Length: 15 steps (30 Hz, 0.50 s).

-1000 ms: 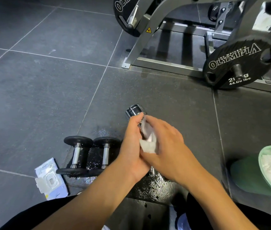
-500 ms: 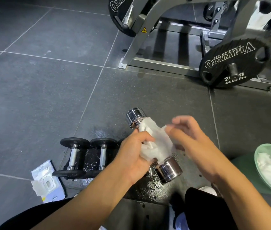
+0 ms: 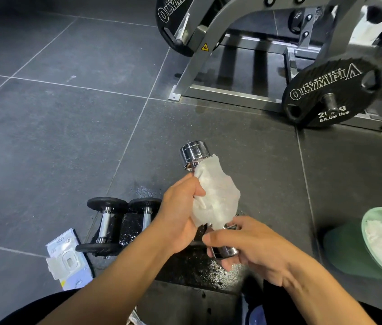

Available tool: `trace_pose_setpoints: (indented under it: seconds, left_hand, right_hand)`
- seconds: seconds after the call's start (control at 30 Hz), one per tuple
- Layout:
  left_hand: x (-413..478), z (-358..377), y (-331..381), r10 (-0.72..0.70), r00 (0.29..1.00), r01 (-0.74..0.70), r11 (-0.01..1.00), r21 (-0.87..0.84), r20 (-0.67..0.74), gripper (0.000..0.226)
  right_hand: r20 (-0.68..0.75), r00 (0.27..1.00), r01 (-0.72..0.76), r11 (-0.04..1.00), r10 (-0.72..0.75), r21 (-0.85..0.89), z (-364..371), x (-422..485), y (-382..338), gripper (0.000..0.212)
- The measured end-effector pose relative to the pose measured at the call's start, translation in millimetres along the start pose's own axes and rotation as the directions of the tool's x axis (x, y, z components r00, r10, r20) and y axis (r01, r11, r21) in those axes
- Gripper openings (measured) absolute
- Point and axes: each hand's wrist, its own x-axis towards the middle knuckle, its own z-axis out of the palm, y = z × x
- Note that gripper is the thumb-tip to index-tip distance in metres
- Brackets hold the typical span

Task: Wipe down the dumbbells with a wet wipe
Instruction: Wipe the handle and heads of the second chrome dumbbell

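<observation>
Left hand (image 3: 178, 216) grips white wet wipe (image 3: 215, 195) round chrome dumbbell (image 3: 194, 151) handle; right hand (image 3: 255, 249) fingers curl round lower head; black dumbbell pair (image 3: 104, 222) likely pending.

Open floor (image 3: 244, 137) ahead; black dumbbells (image 3: 124, 221) left, green bin (image 3: 344, 249) right.

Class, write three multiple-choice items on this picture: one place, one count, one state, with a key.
1. The wipe packet lies: A left of the black dumbbells; B right of them; C on them.
2. Black dumbbells on the floor: A one; B two; C four.
3. The chrome dumbbell is: A lying flat; B hand-held; C hung up.
1 A, packet at their left. 2 B, a pair side by side. 3 B, left hand grips handle through wet wipe, right hand holds lower end.
</observation>
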Motion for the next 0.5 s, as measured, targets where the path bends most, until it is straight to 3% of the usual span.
trace_pose_setpoints:
  seconds: [0.2,0.33,0.5]
  left_hand:
    - [5,-6,10,0.065,0.997,-0.073,0.966,0.247,0.042,0.034]
    - [3,-8,18,0.11,0.991,-0.136,0.841,0.524,0.081,0.019]
    - [5,-11,8,0.26,0.963,-0.169,0.793,0.586,-0.073,0.031]
  right_hand:
    - [-0.225,0.967,0.101,0.991,-0.118,-0.086,5,-4,1,0.032]
    - [-0.247,0.96,0.12,0.99,-0.136,-0.076,2,-6,2,0.028]
    - [-0.285,0.948,0.148,0.989,-0.14,0.007,3,-8,4,0.023]
